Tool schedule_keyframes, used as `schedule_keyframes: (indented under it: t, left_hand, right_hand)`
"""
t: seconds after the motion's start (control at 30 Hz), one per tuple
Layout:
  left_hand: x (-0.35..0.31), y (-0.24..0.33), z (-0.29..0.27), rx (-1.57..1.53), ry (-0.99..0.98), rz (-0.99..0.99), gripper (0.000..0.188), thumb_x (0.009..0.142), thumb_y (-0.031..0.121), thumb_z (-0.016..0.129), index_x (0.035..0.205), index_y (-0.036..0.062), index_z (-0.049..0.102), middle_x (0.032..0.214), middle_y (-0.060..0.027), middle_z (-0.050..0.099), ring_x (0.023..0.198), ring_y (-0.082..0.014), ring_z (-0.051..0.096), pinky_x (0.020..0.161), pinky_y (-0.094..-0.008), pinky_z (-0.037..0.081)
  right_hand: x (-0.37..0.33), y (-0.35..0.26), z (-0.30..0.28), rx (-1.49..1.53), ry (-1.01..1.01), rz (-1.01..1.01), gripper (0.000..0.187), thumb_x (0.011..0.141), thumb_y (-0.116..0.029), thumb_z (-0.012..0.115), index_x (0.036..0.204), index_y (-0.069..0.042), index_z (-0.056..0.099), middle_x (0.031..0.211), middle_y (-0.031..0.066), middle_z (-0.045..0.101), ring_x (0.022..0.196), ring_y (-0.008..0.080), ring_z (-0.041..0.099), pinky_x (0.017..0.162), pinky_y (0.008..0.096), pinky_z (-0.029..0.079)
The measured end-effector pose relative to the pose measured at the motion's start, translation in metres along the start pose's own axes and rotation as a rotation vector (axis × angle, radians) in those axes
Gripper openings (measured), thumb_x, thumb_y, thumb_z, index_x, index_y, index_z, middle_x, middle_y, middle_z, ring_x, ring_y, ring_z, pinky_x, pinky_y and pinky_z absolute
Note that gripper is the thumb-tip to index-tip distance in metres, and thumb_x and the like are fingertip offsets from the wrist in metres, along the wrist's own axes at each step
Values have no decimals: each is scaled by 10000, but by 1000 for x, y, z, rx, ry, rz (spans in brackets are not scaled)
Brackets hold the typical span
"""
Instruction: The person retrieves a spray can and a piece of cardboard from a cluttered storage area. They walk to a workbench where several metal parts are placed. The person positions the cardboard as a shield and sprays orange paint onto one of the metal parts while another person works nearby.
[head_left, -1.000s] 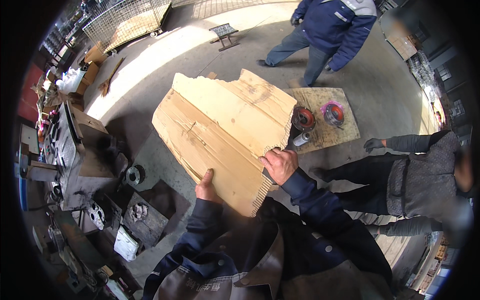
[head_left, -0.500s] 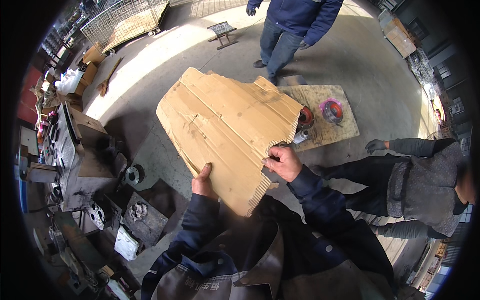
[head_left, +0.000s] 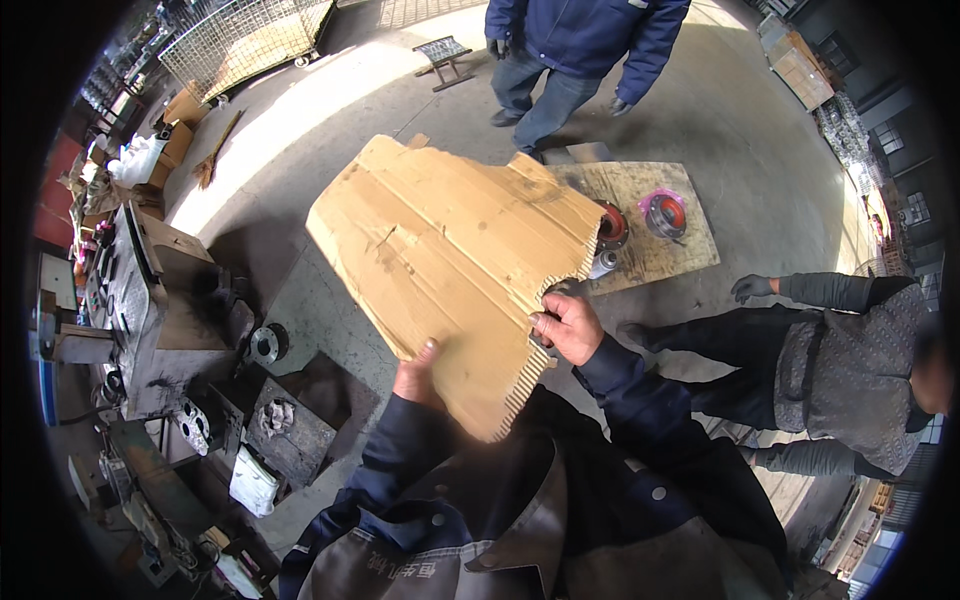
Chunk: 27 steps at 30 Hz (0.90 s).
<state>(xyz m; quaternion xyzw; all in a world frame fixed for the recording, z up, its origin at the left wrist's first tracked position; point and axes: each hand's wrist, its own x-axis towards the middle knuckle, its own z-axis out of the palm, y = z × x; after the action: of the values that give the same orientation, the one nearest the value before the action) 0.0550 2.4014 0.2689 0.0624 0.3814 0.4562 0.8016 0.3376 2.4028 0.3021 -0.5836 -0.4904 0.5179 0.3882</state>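
Note:
A large torn piece of corrugated cardboard is held up in front of me, tilted, its ragged edge with exposed flutes on the right. My left hand grips its lower left edge, thumb on the upper face and fingers hidden beneath. At the ragged right edge, my right hand is closed on the cardboard with thumb and bent fingers. Something dark shows beside those fingers; I cannot make out what it is.
Beyond the cardboard lies a stained board with a red-centred round part, another red ring part and a can. Co-workers stand ahead and at right. A dirty metal bench is at left, a stool farther off.
The cardboard has shifted slightly, and my left hand sits a little farther right along its edge. My right hand stays at the torn edge. The blue-jacketed person ahead has stepped slightly left and nearer.

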Motion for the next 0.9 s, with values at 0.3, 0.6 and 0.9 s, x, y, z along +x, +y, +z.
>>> schedule_keyframes:
  t: [0.3, 0.6, 0.9]
  left_hand:
    - [8, -8, -18, 79, 54, -18, 727, 903, 140, 802, 1537, 29, 463, 1383, -195, 662, 1250, -410, 649, 1067, -582, 536]
    - [-2, -14, -3, 123, 37, 98, 696, 919, 109, 777, 1531, 5, 461, 1387, -196, 659, 1245, -404, 654, 1062, -562, 544]
    - [-14, -9, 16, 117, 64, 137, 588, 943, 28, 685, 1499, -17, 497, 1362, -190, 663, 1184, -373, 675, 1014, -499, 565]
  right_hand:
    - [-6, 8, -3, -598, 52, -437, 153, 940, -89, 717, 863, -5, 616, 755, 177, 639, 706, 395, 655, 623, 443, 494]
    - [-10, -9, 2, -785, 263, -489, 135, 879, -63, 723, 825, -24, 605, 784, 171, 621, 741, 415, 659, 631, 490, 513]
    - [-8, -3, 6, -853, 548, -365, 162, 873, -112, 714, 751, -47, 630, 764, 168, 676, 698, 424, 666, 624, 504, 532]
